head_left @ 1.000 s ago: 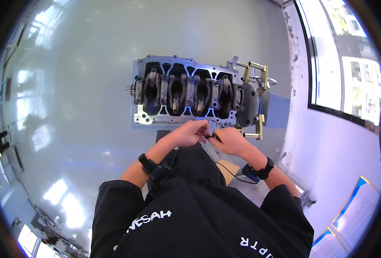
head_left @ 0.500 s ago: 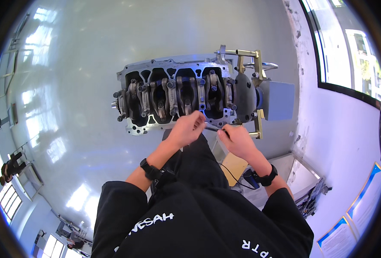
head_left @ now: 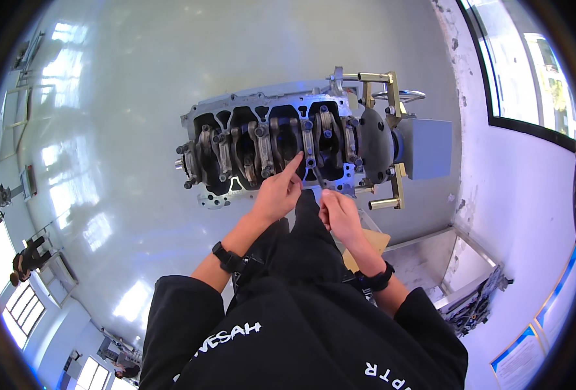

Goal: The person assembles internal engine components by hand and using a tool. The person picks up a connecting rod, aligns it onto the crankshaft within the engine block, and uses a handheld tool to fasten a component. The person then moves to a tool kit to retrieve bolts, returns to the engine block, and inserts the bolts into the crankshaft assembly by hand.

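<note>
An engine block point(head_left: 210, 196) lies with its underside up, showing the crankshaft point(head_left: 281, 140) and its row of bearing caps. My left hand point(head_left: 278, 195) is at the near edge of the block, index finger stretched out to a bearing cap point(head_left: 308, 140) right of the middle, the other fingers curled; nothing shows in it. My right hand point(head_left: 341, 213) is closed around the near end of a slim dark rod-like tool point(head_left: 320, 179). Its far tip meets the near end of that same cap, by the bolt hole. The tool's exact kind is unclear.
A stand with a round plate point(head_left: 373, 146), brass-coloured arms point(head_left: 394, 182) and a grey box point(head_left: 427, 149) carries the block at the right. A metal-framed bench point(head_left: 424, 244) and the white wall point(head_left: 496, 188) lie beyond it. Another person point(head_left: 28, 260) is far off left.
Both hands had been together at the block's near edge around the tool. Now the left index finger points onto the cap, and the right hand has turned the tool's tip forward onto it.
</note>
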The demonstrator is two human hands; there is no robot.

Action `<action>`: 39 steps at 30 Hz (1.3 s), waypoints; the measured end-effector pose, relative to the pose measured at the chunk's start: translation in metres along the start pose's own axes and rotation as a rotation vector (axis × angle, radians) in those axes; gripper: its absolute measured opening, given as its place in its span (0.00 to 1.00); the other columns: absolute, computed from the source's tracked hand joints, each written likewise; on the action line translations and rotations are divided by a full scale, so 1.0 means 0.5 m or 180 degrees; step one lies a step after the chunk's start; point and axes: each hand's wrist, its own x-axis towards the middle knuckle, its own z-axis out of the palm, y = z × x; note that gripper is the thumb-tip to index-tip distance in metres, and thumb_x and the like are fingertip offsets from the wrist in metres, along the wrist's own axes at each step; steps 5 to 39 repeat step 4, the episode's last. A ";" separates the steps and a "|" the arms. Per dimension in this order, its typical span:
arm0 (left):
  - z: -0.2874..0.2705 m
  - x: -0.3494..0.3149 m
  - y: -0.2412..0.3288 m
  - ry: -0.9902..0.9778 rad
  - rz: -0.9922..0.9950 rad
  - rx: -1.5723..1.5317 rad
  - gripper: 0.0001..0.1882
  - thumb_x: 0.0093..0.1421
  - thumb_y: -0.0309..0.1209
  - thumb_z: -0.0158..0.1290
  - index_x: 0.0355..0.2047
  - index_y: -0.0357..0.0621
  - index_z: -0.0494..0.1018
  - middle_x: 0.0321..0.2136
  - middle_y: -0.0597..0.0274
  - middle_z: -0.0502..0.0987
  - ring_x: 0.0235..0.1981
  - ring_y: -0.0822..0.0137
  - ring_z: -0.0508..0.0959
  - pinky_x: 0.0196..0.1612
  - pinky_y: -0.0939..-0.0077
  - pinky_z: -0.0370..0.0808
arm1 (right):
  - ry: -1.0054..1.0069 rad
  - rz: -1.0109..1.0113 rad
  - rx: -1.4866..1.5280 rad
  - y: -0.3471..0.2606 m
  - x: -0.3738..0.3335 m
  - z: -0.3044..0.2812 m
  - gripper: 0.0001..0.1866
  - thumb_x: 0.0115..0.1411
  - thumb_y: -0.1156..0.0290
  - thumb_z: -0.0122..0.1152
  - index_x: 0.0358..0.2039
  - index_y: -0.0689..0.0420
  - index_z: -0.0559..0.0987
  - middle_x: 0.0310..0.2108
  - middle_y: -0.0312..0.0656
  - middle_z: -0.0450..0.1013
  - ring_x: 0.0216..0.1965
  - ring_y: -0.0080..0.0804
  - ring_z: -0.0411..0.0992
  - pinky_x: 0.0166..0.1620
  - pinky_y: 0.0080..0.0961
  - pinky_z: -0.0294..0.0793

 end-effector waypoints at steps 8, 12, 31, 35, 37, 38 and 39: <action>-0.004 -0.003 -0.003 -0.0140 0.0054 0.0074 0.37 0.55 0.23 0.50 0.67 0.49 0.56 0.27 0.56 0.79 0.27 0.59 0.80 0.37 0.69 0.76 | 0.0223 -0.0304 0.0224 0.008 -0.011 0.006 0.16 0.70 0.62 0.46 0.28 0.59 0.70 0.15 0.33 0.65 0.15 0.17 0.62 0.20 0.17 0.61; -0.004 -0.003 -0.003 -0.0140 0.0054 0.0074 0.37 0.55 0.23 0.50 0.67 0.49 0.56 0.27 0.56 0.79 0.27 0.59 0.80 0.37 0.69 0.76 | 0.0223 -0.0304 0.0224 0.008 -0.011 0.006 0.16 0.70 0.62 0.46 0.28 0.59 0.70 0.15 0.33 0.65 0.15 0.17 0.62 0.20 0.17 0.61; -0.004 -0.003 -0.003 -0.0140 0.0054 0.0074 0.37 0.55 0.23 0.50 0.67 0.49 0.56 0.27 0.56 0.79 0.27 0.59 0.80 0.37 0.69 0.76 | 0.0223 -0.0304 0.0224 0.008 -0.011 0.006 0.16 0.70 0.62 0.46 0.28 0.59 0.70 0.15 0.33 0.65 0.15 0.17 0.62 0.20 0.17 0.61; -0.004 -0.003 -0.003 -0.0140 0.0054 0.0074 0.37 0.55 0.23 0.50 0.67 0.49 0.56 0.27 0.56 0.79 0.27 0.59 0.80 0.37 0.69 0.76 | 0.0223 -0.0304 0.0224 0.008 -0.011 0.006 0.16 0.70 0.62 0.46 0.28 0.59 0.70 0.15 0.33 0.65 0.15 0.17 0.62 0.20 0.17 0.61; -0.004 -0.003 -0.003 -0.0140 0.0054 0.0074 0.37 0.55 0.23 0.50 0.67 0.49 0.56 0.27 0.56 0.79 0.27 0.59 0.80 0.37 0.69 0.76 | 0.0223 -0.0304 0.0224 0.008 -0.011 0.006 0.16 0.70 0.62 0.46 0.28 0.59 0.70 0.15 0.33 0.65 0.15 0.17 0.62 0.20 0.17 0.61; -0.004 -0.003 -0.003 -0.0140 0.0054 0.0074 0.37 0.55 0.23 0.50 0.67 0.49 0.56 0.27 0.56 0.79 0.27 0.59 0.80 0.37 0.69 0.76 | 0.0223 -0.0304 0.0224 0.008 -0.011 0.006 0.16 0.70 0.62 0.46 0.28 0.59 0.70 0.15 0.33 0.65 0.15 0.17 0.62 0.20 0.17 0.61; -0.004 -0.003 -0.003 -0.0140 0.0054 0.0074 0.37 0.55 0.23 0.50 0.67 0.49 0.56 0.27 0.56 0.79 0.27 0.59 0.80 0.37 0.69 0.76 | 0.0223 -0.0304 0.0224 0.008 -0.011 0.006 0.16 0.70 0.62 0.46 0.28 0.59 0.70 0.15 0.33 0.65 0.15 0.17 0.62 0.20 0.17 0.61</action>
